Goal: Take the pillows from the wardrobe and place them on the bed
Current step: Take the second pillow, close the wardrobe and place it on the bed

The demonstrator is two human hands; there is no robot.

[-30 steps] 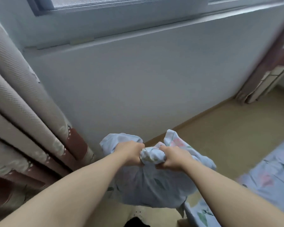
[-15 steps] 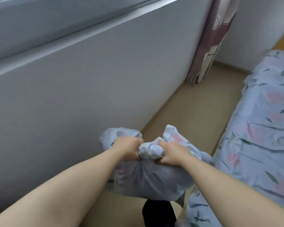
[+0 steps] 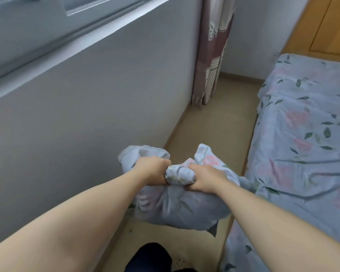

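Note:
A pale blue pillow [image 3: 177, 207] with pink flowers and green leaves hangs in front of me over the floor. My left hand [image 3: 152, 169] grips the bunched cloth at its top edge. Close beside it, my right hand [image 3: 204, 179] grips the same bunched edge. The bed [image 3: 306, 138], covered in a matching floral sheet, lies along the right side, and the pillow's right end comes near its edge.
A white wall [image 3: 90, 118] with a window sill [image 3: 71, 50] runs along the left. A brown patterned curtain [image 3: 212, 61] hangs in the far corner. A wooden headboard [image 3: 322, 30] stands behind the bed. A narrow strip of beige floor [image 3: 220, 130] separates wall and bed.
The view has swung right: the left curtain is gone from sight and the bed and headboard have come into view. Both hands keep the same grip on the pillow.

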